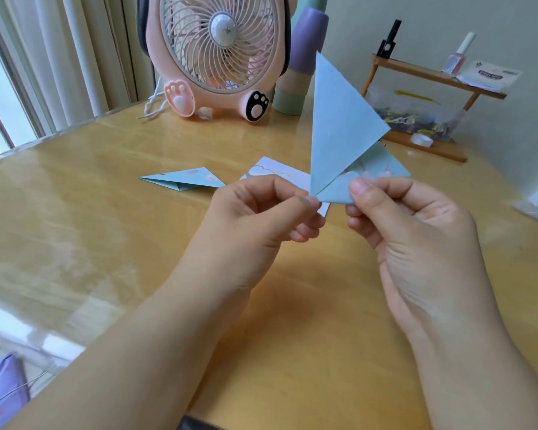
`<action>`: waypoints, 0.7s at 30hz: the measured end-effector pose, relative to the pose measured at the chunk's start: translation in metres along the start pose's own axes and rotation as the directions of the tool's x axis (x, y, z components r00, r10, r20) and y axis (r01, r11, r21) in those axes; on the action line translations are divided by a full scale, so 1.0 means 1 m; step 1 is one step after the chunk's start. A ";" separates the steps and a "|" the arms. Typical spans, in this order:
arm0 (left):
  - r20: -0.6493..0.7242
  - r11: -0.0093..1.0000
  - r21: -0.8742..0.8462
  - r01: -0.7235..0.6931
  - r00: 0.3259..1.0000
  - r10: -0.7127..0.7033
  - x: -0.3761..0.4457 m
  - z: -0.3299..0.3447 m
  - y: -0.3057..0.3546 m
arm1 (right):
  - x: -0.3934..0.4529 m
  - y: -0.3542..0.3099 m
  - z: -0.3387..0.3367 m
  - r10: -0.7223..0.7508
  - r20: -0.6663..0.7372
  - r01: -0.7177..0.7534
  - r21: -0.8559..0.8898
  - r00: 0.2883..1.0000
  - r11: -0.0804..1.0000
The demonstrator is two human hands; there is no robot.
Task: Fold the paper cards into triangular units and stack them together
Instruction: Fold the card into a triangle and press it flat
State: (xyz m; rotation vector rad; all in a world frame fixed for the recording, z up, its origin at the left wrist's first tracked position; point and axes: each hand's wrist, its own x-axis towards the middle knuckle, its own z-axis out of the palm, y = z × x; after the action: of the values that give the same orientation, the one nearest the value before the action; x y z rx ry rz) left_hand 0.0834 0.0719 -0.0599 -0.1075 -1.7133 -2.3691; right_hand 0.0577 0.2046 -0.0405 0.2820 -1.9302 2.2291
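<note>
Glossy wooden table (106,212) carries a pink fan (218,54), one folded blue unit (184,180) and a flat card (280,172) lying near each other. Above them, the left hand (255,221) and right hand (416,231) each pinch the bottom corner of a half-folded blue card (342,131), its tall triangular flap standing upright.

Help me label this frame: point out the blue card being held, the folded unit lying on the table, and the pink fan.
held blue card (342,125): head view, middle of the upright flap.
folded unit (184,180): head view, centre of its top face.
pink fan (221,29): head view, hub of the grille.
</note>
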 end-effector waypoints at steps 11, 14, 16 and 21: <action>0.018 0.998 0.053 0.015 1.000 -0.016 -0.001 0.002 -0.003 | -0.004 -0.001 -0.001 0.000 0.049 0.003 -0.068 0.999 0.998; 0.024 0.998 0.058 0.021 0.999 -0.022 -0.001 0.000 -0.003 | -0.004 -0.001 0.001 -0.010 0.052 0.016 -0.102 0.999 0.995; 0.028 0.999 0.036 0.035 0.999 -0.036 0.000 0.000 -0.004 | -0.004 -0.001 0.001 -0.015 0.047 0.020 -0.103 0.999 0.995; 0.046 0.998 0.013 0.054 0.997 -0.055 0.000 0.000 -0.005 | -0.005 -0.001 0.001 -0.020 0.037 0.024 -0.106 0.999 0.994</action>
State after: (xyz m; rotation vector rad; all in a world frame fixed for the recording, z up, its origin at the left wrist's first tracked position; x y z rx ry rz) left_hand 0.0826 0.0730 -0.0643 -0.1163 -1.7732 -2.4132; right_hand 0.0629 0.2042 -0.0407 0.3284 -2.0462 2.1127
